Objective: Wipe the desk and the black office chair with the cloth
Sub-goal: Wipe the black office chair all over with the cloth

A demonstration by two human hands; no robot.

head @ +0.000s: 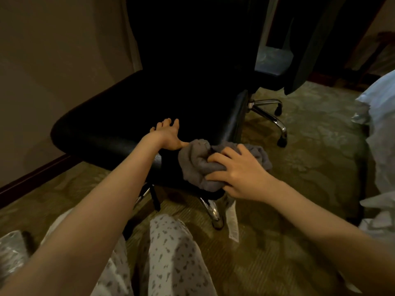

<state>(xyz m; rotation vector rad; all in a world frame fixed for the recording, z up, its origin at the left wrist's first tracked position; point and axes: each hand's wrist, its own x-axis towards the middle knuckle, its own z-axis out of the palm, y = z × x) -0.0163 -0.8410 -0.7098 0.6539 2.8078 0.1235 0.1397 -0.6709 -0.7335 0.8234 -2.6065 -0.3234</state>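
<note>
The black office chair (128,116) stands in front of me, its seat facing me and its tall backrest rising behind. My left hand (168,135) rests flat on the seat near its front edge, fingers spread, holding nothing. My right hand (237,171) grips a bunched grey cloth (196,163) and presses it against the seat's front right corner. Part of the cloth hangs over the seat edge. The desk is not in view.
The chair's chrome base legs and castors (277,127) stick out right and below the seat. Patterned carpet (310,135) covers the floor. A wall with dark skirting (32,176) runs on the left. White bedding (380,124) lies at the right edge. My patterned trouser legs (171,253) are below.
</note>
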